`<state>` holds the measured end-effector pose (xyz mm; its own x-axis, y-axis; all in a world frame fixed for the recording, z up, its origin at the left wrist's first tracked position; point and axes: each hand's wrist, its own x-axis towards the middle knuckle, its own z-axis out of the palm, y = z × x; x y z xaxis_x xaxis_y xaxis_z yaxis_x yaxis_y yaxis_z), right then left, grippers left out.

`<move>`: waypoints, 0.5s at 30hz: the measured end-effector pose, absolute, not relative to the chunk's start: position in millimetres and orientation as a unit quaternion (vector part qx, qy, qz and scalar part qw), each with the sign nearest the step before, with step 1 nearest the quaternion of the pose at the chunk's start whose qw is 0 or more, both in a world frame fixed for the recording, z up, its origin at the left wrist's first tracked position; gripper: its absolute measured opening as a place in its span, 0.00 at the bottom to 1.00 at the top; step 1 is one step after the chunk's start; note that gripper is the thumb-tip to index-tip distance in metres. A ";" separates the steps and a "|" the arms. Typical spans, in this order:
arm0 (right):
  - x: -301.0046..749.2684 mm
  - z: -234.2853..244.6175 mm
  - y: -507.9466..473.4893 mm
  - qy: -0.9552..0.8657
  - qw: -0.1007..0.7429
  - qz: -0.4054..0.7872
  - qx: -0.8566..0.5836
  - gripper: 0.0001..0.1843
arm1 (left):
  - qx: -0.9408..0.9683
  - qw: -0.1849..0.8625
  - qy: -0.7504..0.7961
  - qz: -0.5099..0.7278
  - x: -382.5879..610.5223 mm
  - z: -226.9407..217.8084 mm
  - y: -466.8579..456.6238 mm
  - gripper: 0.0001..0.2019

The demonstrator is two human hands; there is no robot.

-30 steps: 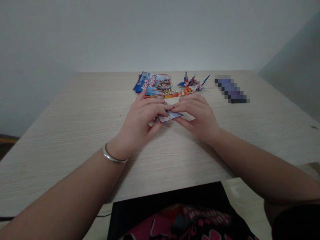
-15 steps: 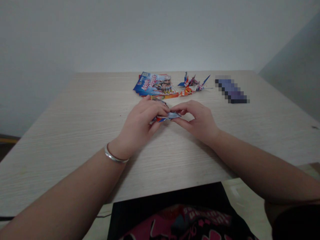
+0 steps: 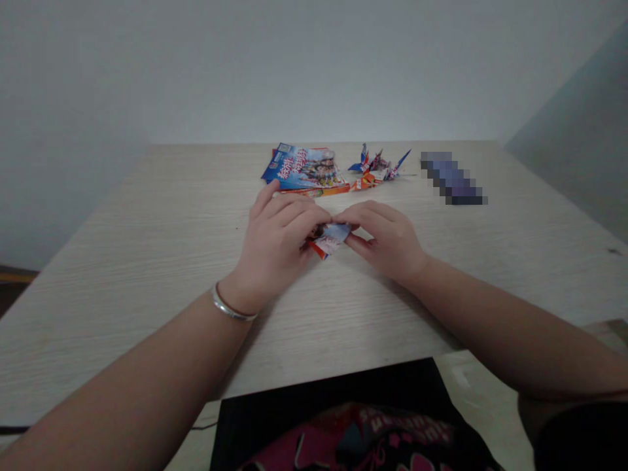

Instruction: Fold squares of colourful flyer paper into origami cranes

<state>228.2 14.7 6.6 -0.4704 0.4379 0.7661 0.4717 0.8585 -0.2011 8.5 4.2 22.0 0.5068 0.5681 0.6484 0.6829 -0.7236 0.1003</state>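
Note:
Between both hands is a folded piece of printed paper [image 3: 333,239], light blue, white and red, close above the tabletop. My left hand [image 3: 282,232], with a silver bangle at the wrist, is closed on the paper's left part, and its fingers cover much of it. On the other side, my right hand [image 3: 385,235] pinches the right corner between thumb and fingers. Beyond the hands lie a stack of printed leaflets [image 3: 304,169] in blue and orange and, to its right, several folded paper cranes [image 3: 375,171] of similar print.
A pixelated dark flat object [image 3: 454,178] lies at the back right of the pale wooden table [image 3: 161,229]. A wall [image 3: 314,72] rises behind the table. Black fabric with pink print [image 3: 373,438] shows at the near edge, below my forearms.
The paper has turned so that more of its face and a red-edged corner point toward me. My left fingers have shifted, the index finger now more raised; the right hand stays nearly in place.

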 end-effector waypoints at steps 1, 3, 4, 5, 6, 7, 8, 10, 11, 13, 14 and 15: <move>228.3 6.6 14.6 -0.858 0.440 -0.023 -0.264 0.07 | -0.862 0.080 -0.369 -0.339 8.6 22.4 4.0 0.09; 229.1 6.6 14.6 -0.858 0.442 -0.034 -0.259 0.06 | -0.859 0.073 -0.379 -0.337 8.9 23.3 3.2 0.10; 229.4 6.6 14.7 -0.858 0.442 -0.039 -0.257 0.06 | -0.858 0.073 -0.379 -0.338 9.0 23.7 2.7 0.09; 229.6 6.5 14.7 -0.859 0.442 -0.042 -0.256 0.05 | -0.859 0.075 -0.378 -0.338 8.9 24.0 2.3 0.09; 229.7 6.3 14.7 -0.860 0.441 -0.042 -0.254 0.06 | -0.860 0.079 -0.376 -0.336 8.7 24.2 2.0 0.08; 229.6 6.2 14.7 -0.862 0.438 -0.042 -0.254 0.06 | -0.863 0.083 -0.374 -0.331 8.3 24.2 1.7 0.07; 229.2 6.1 14.7 -0.864 0.434 -0.040 -0.254 0.06 | -0.866 0.087 -0.372 -0.323 7.7 24.2 1.6 0.07; 228.3 5.9 14.6 -0.868 0.422 -0.036 -0.259 0.06 | -0.874 0.093 -0.366 -0.306 6.6 23.8 1.5 0.07; 228.0 5.8 14.6 -0.870 0.415 -0.033 -0.263 0.07 | -0.879 0.094 -0.361 -0.298 6.1 23.6 1.6 0.07; 227.9 5.7 14.9 -0.870 0.408 -0.023 -0.274 0.07 | -0.882 0.089 -0.355 -0.298 6.0 23.0 2.0 0.06; 228.3 5.6 15.3 -0.868 0.410 -0.015 -0.281 0.07 | -0.880 0.081 -0.360 -0.300 6.3 22.7 2.3 0.06; 228.9 5.5 15.7 -0.863 0.414 -0.006 -0.290 0.07 | -0.877 0.070 -0.367 -0.301 6.8 22.2 2.6 0.06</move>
